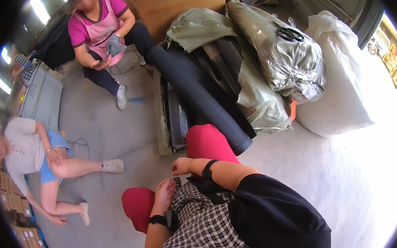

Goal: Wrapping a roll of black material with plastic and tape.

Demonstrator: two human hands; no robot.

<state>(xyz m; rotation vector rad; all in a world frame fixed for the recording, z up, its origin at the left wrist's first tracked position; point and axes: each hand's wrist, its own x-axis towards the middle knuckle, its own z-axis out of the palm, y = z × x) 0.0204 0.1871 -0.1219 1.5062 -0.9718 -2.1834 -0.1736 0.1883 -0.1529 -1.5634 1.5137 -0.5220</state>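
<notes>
My left hand (163,193) rests above my lap, its fingers bent together against the black-and-white checked apron (201,221). Just beyond it, my right hand (182,166) is closed with curled fingers, close to my red-clad knee (211,141). Whatever either hand may hold is hidden. Both wrists wear dark bands. Ahead of my knees, a thick black roll of material (200,96) lies slantwise over an opened woven sack (259,107) with more dark rolls inside.
Black-handled scissors (291,34) lie on a wrapped silvery bundle (281,60). A large white wrapped roll (339,88) stands right, a cardboard box (179,9) behind. A seated person (97,24) in pink holds a phone; another person (26,146) sits at left. Cables cross the floor.
</notes>
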